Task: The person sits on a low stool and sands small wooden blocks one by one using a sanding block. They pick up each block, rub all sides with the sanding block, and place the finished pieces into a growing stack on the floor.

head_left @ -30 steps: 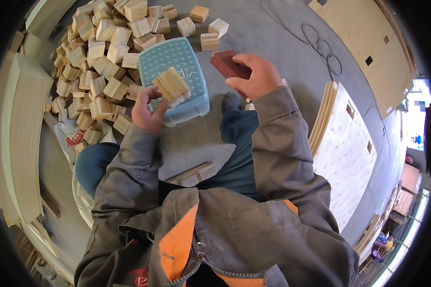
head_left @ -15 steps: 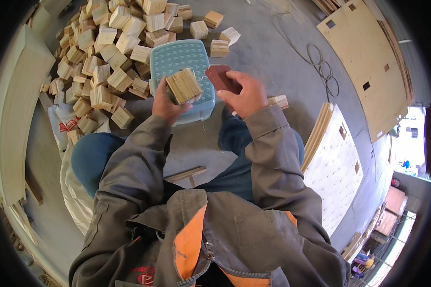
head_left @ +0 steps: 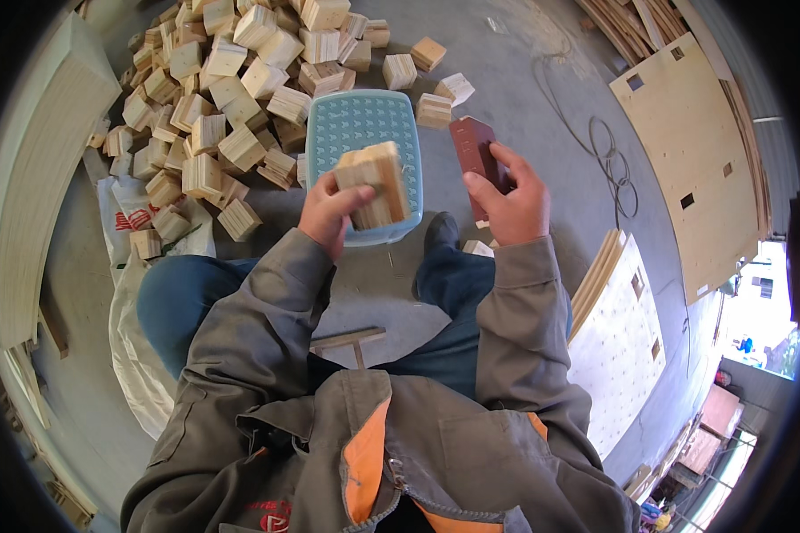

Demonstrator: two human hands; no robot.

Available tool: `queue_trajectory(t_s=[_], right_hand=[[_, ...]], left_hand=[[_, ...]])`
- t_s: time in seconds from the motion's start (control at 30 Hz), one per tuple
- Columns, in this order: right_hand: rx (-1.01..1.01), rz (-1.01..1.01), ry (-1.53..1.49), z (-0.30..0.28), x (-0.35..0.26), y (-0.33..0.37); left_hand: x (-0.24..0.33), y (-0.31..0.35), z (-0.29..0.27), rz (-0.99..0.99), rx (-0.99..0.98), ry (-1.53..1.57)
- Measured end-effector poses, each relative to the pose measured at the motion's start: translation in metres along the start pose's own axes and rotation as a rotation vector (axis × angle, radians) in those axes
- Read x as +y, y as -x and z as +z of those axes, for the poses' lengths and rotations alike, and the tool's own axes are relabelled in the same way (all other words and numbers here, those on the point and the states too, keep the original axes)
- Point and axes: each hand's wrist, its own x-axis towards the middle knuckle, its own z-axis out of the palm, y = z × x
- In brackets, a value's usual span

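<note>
My left hand [head_left: 329, 211] grips a pale plywood block [head_left: 375, 184], held up over a light blue plastic stool [head_left: 361, 133] that stands on the concrete floor. My right hand [head_left: 512, 200] holds a dark red sanding pad [head_left: 476, 153], apart from the block and to its right. A large heap of similar wooden blocks [head_left: 231, 80] lies on the floor beyond the stool, to the upper left.
A white sack [head_left: 138, 293] lies under my left leg. Plywood panels [head_left: 698, 151] with cut-outs lean at the right, a perforated white board [head_left: 627, 346] beside my right leg. A black cable [head_left: 604, 151] loops on the floor. Long boards [head_left: 36, 178] lie at left.
My left hand has lifted the block and turned it more upright. My right hand with the sanding pad has come away from the block to the right.
</note>
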Motion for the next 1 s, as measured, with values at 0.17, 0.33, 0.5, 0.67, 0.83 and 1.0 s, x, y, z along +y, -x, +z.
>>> queue_trajectory(t_s=[0.17, 0.33, 0.5, 0.67, 0.83, 1.0], right_hand=[[-0.019, -0.062, 0.048, 0.007, -0.011, 0.002], [-0.086, -0.027, 0.028, 0.021, -0.001, 0.010], [-0.188, 0.009, -0.003, 0.040, -0.004, 0.024], [-0.191, 0.004, 0.063, 0.057, 0.016, 0.034], [-0.205, -0.027, 0.088, 0.072, 0.026, 0.052], [-0.274, -0.004, 0.049, 0.078, 0.026, 0.042]], left_hand=[[-0.020, 0.000, 0.003, 0.356, 0.008, -0.678], [-0.052, -0.009, -0.018, 0.412, 0.084, -0.849], [-0.068, -0.017, -0.041, 0.462, 0.111, -0.898], [-0.070, -0.011, -0.032, 0.436, 0.114, -0.851], [-0.064, -0.004, -0.023, 0.394, 0.162, -0.977], [-0.066, -0.006, -0.030, 0.390, 0.125, -0.936]])
